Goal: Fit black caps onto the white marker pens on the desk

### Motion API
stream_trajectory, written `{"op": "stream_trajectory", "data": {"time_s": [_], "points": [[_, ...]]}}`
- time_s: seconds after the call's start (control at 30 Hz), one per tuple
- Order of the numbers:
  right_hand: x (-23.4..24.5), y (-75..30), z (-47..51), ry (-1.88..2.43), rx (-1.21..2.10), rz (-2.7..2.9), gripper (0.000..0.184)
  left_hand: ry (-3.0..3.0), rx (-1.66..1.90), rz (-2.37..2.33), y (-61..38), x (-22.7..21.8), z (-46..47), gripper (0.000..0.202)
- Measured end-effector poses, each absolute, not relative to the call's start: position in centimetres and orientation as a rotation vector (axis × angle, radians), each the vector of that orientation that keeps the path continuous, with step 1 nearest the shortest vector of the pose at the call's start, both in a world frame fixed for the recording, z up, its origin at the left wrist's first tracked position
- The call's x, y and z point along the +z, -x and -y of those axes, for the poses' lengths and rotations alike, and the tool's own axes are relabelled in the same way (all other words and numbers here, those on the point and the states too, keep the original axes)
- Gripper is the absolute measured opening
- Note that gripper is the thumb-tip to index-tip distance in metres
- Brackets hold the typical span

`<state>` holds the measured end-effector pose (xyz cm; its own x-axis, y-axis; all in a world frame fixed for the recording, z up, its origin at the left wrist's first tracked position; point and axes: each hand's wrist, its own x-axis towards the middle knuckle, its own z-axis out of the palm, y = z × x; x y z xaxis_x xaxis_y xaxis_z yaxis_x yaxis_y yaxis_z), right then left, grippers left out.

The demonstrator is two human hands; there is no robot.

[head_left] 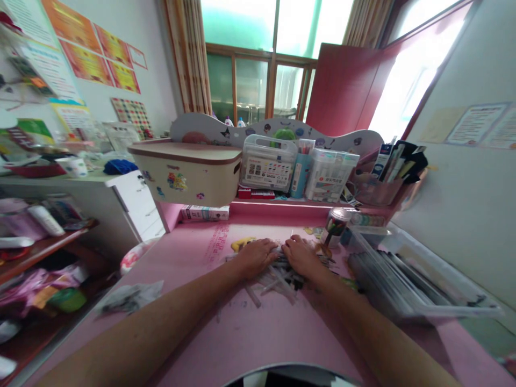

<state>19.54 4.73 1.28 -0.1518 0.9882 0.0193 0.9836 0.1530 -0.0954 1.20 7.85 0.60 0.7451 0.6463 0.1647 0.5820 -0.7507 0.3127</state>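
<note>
Sticks (pixel 282 283), clear and pen-like, lie heaped on the pink desk (pixel 258 338) under left hand (pixel 257 256) and right hand (pixel 302 258) alike, several lengthwise toward the person, though whether fingers clamp any I cannot tell

- You are in what looks like a room in a home, set up as a study corner.
- Before you stands a pink desk (pixel 242 344), its wavy backboard (pixel 188 128) dotted with cartoon stickers.
- On your desk's ledge you have a clear carry case (pixel 268 164), a blue pencil tube (pixel 298 176) and a lidded bin (pixel 185 172) with more stickers.
- Patterned curtains (pixel 187 59) frame your window (pixel 244 24), beside a red door panel (pixel 342 86).
- Orange-and-yellow certificates (pixel 105 49) hang on your left wall.
- Below them, household clutter fills a white drawer cabinet's top (pixel 97 185) and an open shelf (pixel 60 240).
</note>
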Motion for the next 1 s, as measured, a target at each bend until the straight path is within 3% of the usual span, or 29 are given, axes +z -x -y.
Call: {"op": "stream_trajectory", "data": {"time_s": [0.4,0.67,1.0], "points": [[2.0,-17.1,-0.7,1.917,0.107,2.274,0.036,-2.737,0.410,-0.896,-0.1,0.5,-6.4,0.041],[2.6,-21.0,2.5,1.959,0.058,2.053,0.049,-2.726,0.367,-0.915,0.2,0.5,-6.3,0.042],[-3.3,-27.2,7.9,2.053,-0.358,2.032,0.055,-2.708,0.372,-0.903,0.6,0.7,-6.6,0.043]]}}
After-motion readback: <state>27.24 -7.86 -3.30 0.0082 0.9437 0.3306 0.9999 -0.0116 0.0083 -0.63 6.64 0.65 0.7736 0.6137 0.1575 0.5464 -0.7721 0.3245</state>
